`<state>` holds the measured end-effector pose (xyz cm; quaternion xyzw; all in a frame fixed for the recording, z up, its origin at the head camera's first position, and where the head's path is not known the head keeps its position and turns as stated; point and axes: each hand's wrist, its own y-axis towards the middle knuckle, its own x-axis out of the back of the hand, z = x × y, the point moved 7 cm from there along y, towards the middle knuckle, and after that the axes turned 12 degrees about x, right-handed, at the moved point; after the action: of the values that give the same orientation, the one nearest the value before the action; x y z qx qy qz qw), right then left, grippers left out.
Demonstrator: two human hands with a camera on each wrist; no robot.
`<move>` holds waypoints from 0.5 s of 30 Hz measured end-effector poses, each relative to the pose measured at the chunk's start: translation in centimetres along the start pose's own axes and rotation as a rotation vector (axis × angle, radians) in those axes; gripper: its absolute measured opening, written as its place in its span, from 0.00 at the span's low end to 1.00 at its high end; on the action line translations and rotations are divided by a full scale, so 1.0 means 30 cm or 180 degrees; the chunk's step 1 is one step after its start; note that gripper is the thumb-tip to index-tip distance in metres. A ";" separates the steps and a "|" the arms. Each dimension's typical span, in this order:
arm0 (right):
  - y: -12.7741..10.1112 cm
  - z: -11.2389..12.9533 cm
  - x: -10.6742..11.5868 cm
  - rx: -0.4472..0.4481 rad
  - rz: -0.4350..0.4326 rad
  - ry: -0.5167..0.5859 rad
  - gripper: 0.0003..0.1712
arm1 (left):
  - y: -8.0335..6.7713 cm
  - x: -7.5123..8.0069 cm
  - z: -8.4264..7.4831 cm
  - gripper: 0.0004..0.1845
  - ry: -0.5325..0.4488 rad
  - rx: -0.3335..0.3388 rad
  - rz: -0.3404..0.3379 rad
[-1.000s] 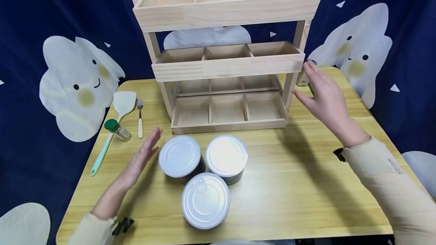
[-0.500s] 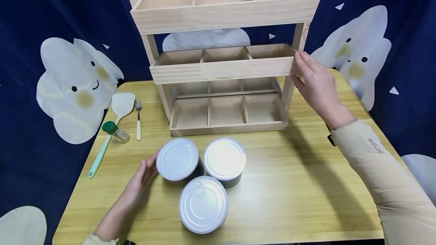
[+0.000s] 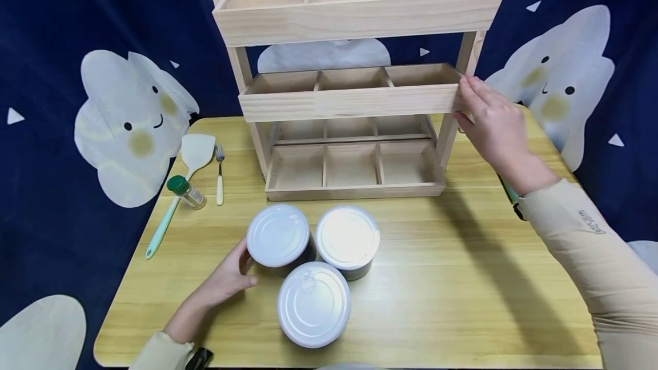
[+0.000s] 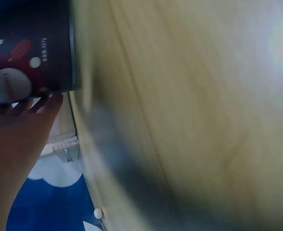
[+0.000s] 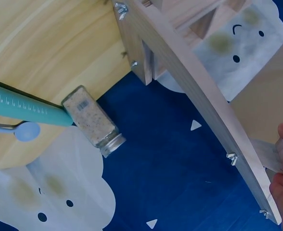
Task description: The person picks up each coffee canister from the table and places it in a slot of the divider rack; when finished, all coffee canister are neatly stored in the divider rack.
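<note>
- The left hand (image 3: 226,284) is laid against the side of the rear-left can (image 3: 278,237), fingers curled round its dark wall; in the left wrist view the fingertips (image 4: 50,103) are seen touching the can's printed label
- That can is stood on the tabletop (image 3: 462,301) in front of the wooden rack (image 3: 354,96), touching a second can (image 3: 347,238) to its right, with a third can (image 3: 313,304) set nearer the person
- The right hand (image 3: 493,124) is pressed on the right end of the rack's middle shelf, fingers bent over its edge
- A spice jar (image 5: 93,122) and a teal tool (image 5: 21,106) are seen right of the rack
- Left of the rack a spatula (image 3: 180,181), a fork (image 3: 220,173) and a green-capped jar (image 3: 186,192) are laid
</note>
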<state>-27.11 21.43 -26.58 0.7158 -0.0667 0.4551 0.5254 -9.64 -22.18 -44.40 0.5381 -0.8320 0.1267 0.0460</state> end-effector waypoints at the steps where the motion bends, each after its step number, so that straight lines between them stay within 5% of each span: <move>1: -0.001 -0.001 0.004 0.0003 -0.0003 -0.0008 0.30 | 0.014 -0.001 0.006 0.55 0.0095 -0.0004 -0.0050; 6: 0.000 -0.001 0.008 0.0054 -0.0046 -0.0033 0.30 | 0.069 0.001 0.020 0.62 0.0293 0.0012 -0.0302; 15: 0.000 0.000 0.006 0.0042 -0.0034 -0.0052 0.30 | 0.097 -0.016 0.005 0.73 0.0094 -0.0351 -0.0267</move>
<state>-27.00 21.50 -26.44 0.7233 -0.0641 0.4468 0.5226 -12.07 -20.67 -45.12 0.5672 -0.8137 0.0865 0.0931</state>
